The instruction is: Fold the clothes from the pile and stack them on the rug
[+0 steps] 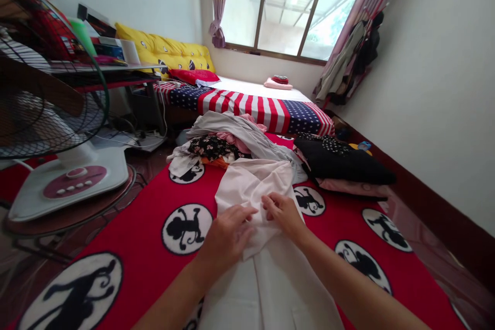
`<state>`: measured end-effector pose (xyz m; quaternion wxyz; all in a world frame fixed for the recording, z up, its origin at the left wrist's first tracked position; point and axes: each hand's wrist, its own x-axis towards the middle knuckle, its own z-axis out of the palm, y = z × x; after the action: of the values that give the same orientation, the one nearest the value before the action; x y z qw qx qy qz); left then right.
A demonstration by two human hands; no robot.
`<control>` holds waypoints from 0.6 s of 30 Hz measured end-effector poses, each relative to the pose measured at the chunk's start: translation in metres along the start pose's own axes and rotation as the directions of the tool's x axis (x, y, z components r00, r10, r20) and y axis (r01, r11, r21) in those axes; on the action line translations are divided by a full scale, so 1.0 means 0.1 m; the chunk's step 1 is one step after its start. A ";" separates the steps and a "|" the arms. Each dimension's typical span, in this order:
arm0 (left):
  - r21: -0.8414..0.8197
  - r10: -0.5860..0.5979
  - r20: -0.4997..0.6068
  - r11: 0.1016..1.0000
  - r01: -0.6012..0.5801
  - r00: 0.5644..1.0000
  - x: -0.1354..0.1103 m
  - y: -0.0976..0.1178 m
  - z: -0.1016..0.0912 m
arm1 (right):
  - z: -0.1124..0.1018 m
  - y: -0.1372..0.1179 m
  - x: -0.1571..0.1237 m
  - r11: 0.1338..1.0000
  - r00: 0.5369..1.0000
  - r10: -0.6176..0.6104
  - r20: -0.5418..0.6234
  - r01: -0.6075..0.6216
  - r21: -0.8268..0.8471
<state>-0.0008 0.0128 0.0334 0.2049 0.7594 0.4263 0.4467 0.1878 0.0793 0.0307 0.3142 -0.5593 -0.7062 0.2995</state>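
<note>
A pale white garment [263, 175] lies lengthwise in front of me on a red blanket [147, 247] with black monkey figures in white circles. Its far part is bunched and wrinkled; the near part runs flat toward me with a split down the middle. My left hand [230, 229] rests over the garment's left side, fingers apart and slightly bent. Close beside it, my right hand [284, 216] has its fingers curled onto the cloth, seemingly pinching a fold. Beyond the garment sits a heap of loose clothes [235, 136], grey, pink and black floral.
Folded dark clothes [344, 162] are stacked at the right. A fan [73, 175] stands on a round stool at the left, before a cluttered desk [127, 67]. Behind is a bed with a flag-patterned cover [243, 105]. Clothes hang [356, 56] beside the window.
</note>
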 end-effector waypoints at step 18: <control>0.294 -0.112 0.035 0.951 0.097 0.993 -0.12 -0.22 -0.06 | -0.05 -0.18 -0.37 0.980 0.992 0.101 0.076 -0.113 0.164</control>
<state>-0.0194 0.0151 0.0153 0.1250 0.7689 0.5217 0.3479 0.1874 0.0396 0.0436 0.3198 -0.5578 -0.6574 0.3930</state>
